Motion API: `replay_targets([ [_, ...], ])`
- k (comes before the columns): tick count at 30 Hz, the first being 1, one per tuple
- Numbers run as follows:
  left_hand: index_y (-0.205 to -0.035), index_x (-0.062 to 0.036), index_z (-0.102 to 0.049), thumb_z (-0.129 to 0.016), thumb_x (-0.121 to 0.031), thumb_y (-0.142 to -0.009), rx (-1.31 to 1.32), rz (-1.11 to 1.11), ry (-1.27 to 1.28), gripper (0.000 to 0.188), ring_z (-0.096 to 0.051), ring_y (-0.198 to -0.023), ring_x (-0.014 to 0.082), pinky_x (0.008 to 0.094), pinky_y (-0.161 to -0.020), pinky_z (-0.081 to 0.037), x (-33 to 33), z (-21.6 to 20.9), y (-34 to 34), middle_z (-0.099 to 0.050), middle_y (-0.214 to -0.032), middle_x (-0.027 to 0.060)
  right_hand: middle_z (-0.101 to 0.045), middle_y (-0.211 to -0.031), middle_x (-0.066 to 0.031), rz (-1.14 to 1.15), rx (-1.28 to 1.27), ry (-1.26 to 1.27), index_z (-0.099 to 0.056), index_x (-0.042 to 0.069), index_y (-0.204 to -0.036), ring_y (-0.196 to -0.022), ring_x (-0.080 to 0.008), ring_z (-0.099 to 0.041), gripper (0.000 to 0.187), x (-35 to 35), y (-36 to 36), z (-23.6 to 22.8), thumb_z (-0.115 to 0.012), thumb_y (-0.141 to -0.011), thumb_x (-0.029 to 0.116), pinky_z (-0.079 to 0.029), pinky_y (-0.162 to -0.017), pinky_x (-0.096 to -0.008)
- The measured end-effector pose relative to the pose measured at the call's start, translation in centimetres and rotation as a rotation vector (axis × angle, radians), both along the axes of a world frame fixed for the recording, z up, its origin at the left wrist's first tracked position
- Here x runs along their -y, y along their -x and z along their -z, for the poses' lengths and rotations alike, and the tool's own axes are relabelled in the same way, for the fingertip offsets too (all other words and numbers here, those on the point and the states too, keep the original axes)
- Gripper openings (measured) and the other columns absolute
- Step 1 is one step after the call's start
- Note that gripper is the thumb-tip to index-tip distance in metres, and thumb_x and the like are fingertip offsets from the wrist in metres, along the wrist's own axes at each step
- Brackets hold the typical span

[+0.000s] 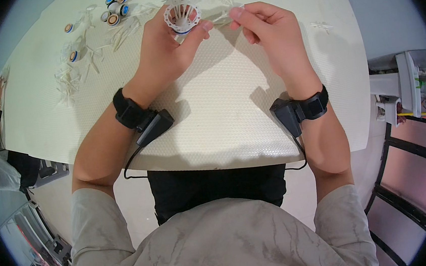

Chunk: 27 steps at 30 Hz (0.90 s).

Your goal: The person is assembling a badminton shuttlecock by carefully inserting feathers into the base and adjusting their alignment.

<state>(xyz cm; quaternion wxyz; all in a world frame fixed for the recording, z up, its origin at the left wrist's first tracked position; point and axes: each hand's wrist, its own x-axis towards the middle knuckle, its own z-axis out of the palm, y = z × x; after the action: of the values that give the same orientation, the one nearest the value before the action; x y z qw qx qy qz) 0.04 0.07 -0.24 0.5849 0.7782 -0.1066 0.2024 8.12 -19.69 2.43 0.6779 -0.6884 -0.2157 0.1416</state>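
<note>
My left hand [167, 48] is closed around a partly built shuttlecock [183, 28]. Its white scalloped ring faces up, white stems stand inside it, and pale vanes spread out at the far side. A bit of blue band shows below the ring. To the right, my right hand [275, 29] pinches a thin white feather [222, 17] between thumb and forefinger, its tip pointing left toward the shuttlecock. The two hands are apart. Loose white feathers [125, 31] lie on the table beyond and left of my left hand.
Several cork heads [113, 19] with blue or orange ends cluster at the far left of the white textured table [222, 122]. A feather pile [68, 80] lies nearer. A few feathers [321, 25] lie at right. Another person [3, 164] works at the left edge.
</note>
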Motion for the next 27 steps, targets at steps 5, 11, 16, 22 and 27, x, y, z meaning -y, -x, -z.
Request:
replay_targets([
  [5,-0.097,-0.0018,-0.063,-0.076,-0.007,-0.088,0.078,-0.049,0.115,0.017,-0.066,-0.074,0.0105,0.0252,-0.068,-0.050,0.4,0.4,-0.3,-0.069,-0.082,0.0036,-0.069,-0.076,0.0008,0.056,-0.039,-0.119,-0.076,0.002,-0.095,-0.062,-0.0039,-0.051,0.019,0.1,-0.1,-0.8,-0.075,-0.090,0.020,-0.040,-0.056,-0.0194],
  [11,-0.097,-0.0020,-0.063,-0.076,-0.009,-0.089,0.137,-0.052,-0.016,0.017,-0.061,-0.072,0.0094,0.0258,-0.067,-0.048,-0.1,1.0,-0.7,-0.068,-0.082,0.0035,-0.069,-0.076,0.0008,0.027,0.082,0.006,-0.076,0.002,-0.098,-0.062,-0.0044,-0.053,0.018,-0.4,1.0,-0.1,-0.075,-0.091,0.019,-0.042,-0.057,-0.0196],
  [16,-0.105,-0.0022,-0.060,-0.073,-0.010,-0.092,0.164,-0.047,-0.074,0.020,-0.060,-0.070,0.0108,0.0270,-0.065,-0.048,0.2,0.7,-0.7,-0.067,-0.083,0.0045,-0.070,-0.075,-0.0013,0.142,0.153,-0.042,-0.077,0.002,-0.099,-0.062,-0.0046,-0.054,0.016,0.6,0.5,-1.8,-0.073,-0.092,0.016,-0.043,-0.057,-0.0194],
  [22,-0.111,0.0009,-0.053,-0.068,-0.010,-0.095,0.140,-0.026,-0.196,0.025,-0.061,-0.067,0.0141,0.0280,-0.061,-0.048,0.4,0.0,-0.3,-0.066,-0.082,0.0092,-0.072,-0.076,-0.0043,0.137,0.272,-0.104,-0.077,0.000,-0.101,-0.059,-0.0039,-0.053,0.017,0.8,0.9,-2.3,-0.070,-0.095,0.014,-0.042,-0.053,-0.0188],
  [27,-0.106,0.0036,-0.051,-0.068,-0.011,-0.095,0.153,-0.033,-0.303,0.025,-0.064,-0.066,0.0176,0.0286,-0.059,-0.049,0.2,-0.2,-0.3,-0.066,-0.082,0.0136,-0.070,-0.078,-0.0061,0.144,0.312,-0.060,-0.075,-0.002,-0.105,-0.060,-0.0057,-0.051,0.021,0.7,1.2,-2.3,-0.065,-0.100,0.015,-0.040,-0.055,-0.0201],
])
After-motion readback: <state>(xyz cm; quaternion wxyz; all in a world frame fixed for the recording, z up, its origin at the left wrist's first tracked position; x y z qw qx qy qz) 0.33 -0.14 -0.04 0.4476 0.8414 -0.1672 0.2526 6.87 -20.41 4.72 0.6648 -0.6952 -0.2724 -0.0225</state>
